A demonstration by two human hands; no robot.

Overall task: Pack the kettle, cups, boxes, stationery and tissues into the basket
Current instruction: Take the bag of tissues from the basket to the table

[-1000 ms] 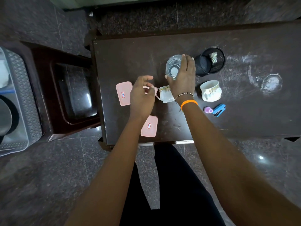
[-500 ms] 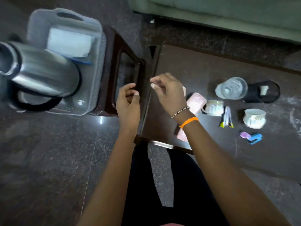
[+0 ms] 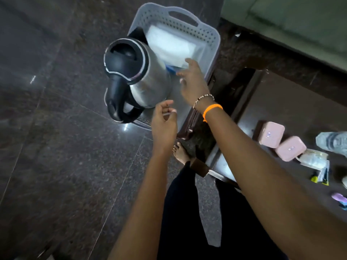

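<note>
A grey perforated basket point(image 3: 212, 36) stands on a dark wooden stool. Inside it are a steel kettle point(image 3: 148, 81) with a black lid and handle, and behind that a white tissue pack point(image 3: 169, 44). My right hand point(image 3: 194, 83) hovers over the basket's near right side, just right of the kettle, fingers spread and holding nothing. My left hand point(image 3: 164, 126) is at the basket's near edge below the kettle, fingers curled in, with nothing visible in it. Two pink boxes point(image 3: 272, 134) point(image 3: 291, 148) and a patterned cup point(image 3: 313, 160) lie on the table at the right.
The dark table point(image 3: 281, 102) also holds an overturned clear glass point(image 3: 332, 141), yellow-tipped clips point(image 3: 321, 177) and a purple item point(image 3: 339, 197) at the frame's right edge. The stool point(image 3: 227, 87) stands between table and basket. A green sofa point(image 3: 300, 19) is behind. My bare foot point(image 3: 180, 152) rests on polished floor.
My view has swung left from the table to the basket. Both hands have left the cup and glass on the table and moved over the basket, the right hand opening.
</note>
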